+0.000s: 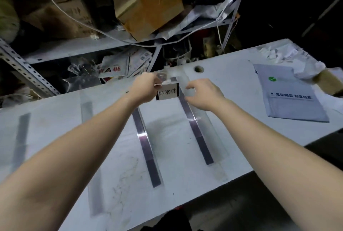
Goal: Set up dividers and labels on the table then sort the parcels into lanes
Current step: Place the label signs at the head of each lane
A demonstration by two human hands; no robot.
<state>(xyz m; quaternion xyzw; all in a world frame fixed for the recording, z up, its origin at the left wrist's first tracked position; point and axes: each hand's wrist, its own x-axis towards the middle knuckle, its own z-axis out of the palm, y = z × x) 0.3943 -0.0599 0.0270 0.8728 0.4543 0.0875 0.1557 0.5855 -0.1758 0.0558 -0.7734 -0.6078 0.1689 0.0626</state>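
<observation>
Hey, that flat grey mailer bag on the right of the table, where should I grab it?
Pinch the near edge of the grey mailer bag, coming in low from your side. It lies flat, so only edges offer grip, and crumpled wrapping overlaps its far right corner.

Dim, soft overhead light — glare streaks on the dividers (pixel 142 134), blurred details, wide-angle bowing at edges.

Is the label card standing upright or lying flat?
Roughly upright: label card faces the camera, standing between two dividers; whether it rests on the table, cannot tell.
</observation>
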